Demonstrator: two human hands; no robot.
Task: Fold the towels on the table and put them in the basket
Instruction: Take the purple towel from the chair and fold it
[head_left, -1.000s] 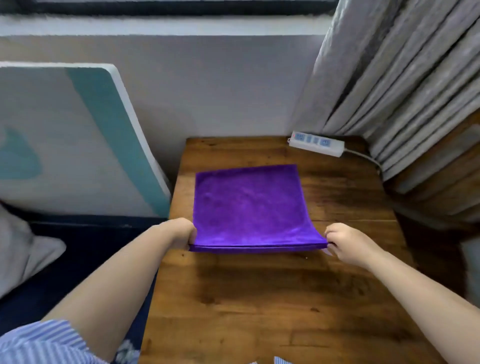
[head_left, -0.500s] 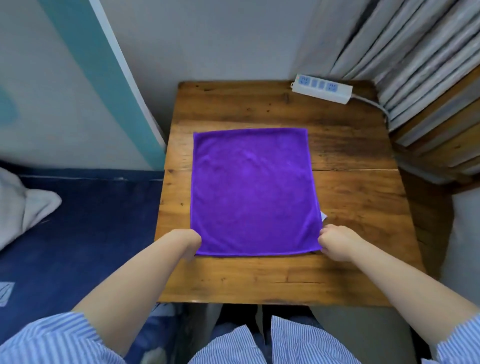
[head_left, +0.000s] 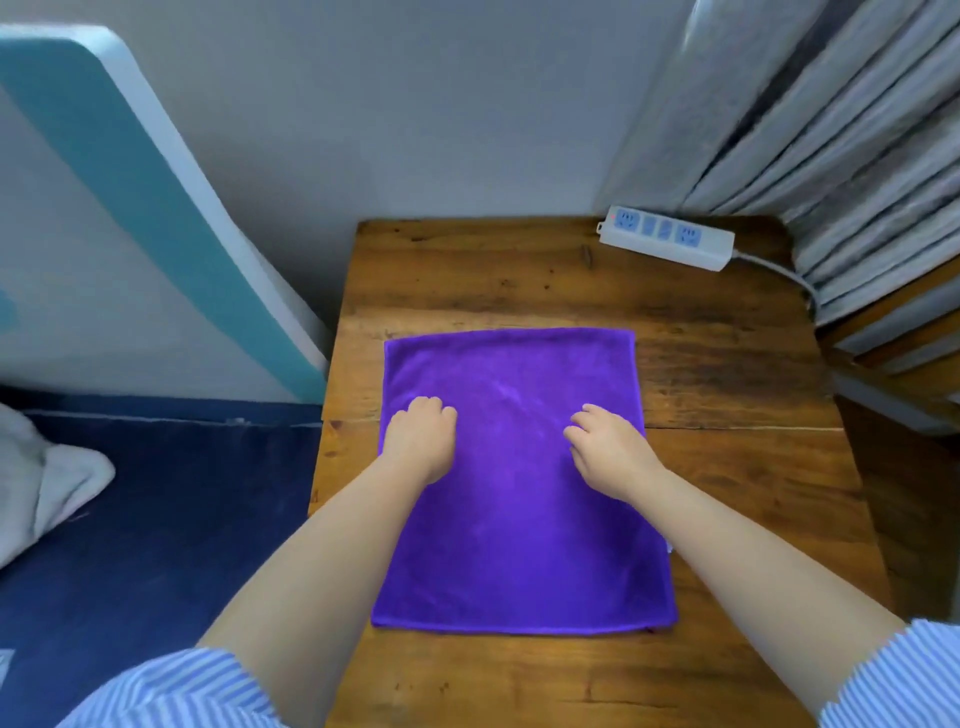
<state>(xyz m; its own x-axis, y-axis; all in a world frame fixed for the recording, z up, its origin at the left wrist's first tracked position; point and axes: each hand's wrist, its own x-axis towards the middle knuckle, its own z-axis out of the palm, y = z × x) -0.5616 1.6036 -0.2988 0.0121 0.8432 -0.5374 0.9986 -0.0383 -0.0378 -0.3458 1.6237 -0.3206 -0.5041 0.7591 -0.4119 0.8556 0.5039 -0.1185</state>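
Observation:
A purple towel (head_left: 519, 519) lies spread flat on the wooden table (head_left: 727, 467), its near edge close to the table's front. Both my hands rest on top of its far half. My left hand (head_left: 421, 441) sits near the towel's left edge with its fingers bent down onto the cloth. To the right, my right hand (head_left: 608, 447) touches the cloth with loosely spread, bent fingers. Neither hand grips a fold. No basket is in view.
A white power strip (head_left: 667, 241) with its cable lies at the table's far right corner, beside grey curtains (head_left: 831, 130). A white and teal board (head_left: 130, 208) leans against the wall on the left. Dark blue bedding (head_left: 156, 519) and a white cloth (head_left: 47, 478) lie left of the table.
Both hands have let go of the towel's near corners and moved forward onto its far half. The towel now lies flat; one second ago its near edge was lifted.

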